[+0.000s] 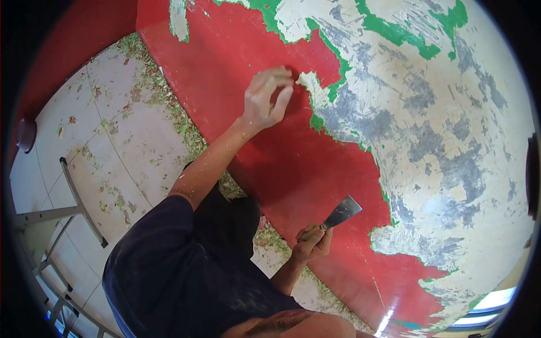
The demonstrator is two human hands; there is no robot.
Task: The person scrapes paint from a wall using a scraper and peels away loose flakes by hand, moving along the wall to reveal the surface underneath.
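My left hand [267, 97] is raised in front of the red painted wall [315, 180], its fingers bent and a gap between thumb and fingers. Nothing shows between them. Just right of its fingertips is a ragged edge of peeled paint [307, 80], apart from the hand. Lower down, my right hand [314, 242] is closed around the handle of a scraper [342, 212], whose flat metal blade points up and right, in front of the red paint. Right of the red, the stripped surface [422, 124] is cream and grey with green paint remnants [394, 32].
Paint flakes [191, 135] lie along the wall's foot and over the tiled floor [121, 152]. A metal ladder-like frame [51, 214] stands at the lower left. A dark red round object [26, 135] sits at the far left.
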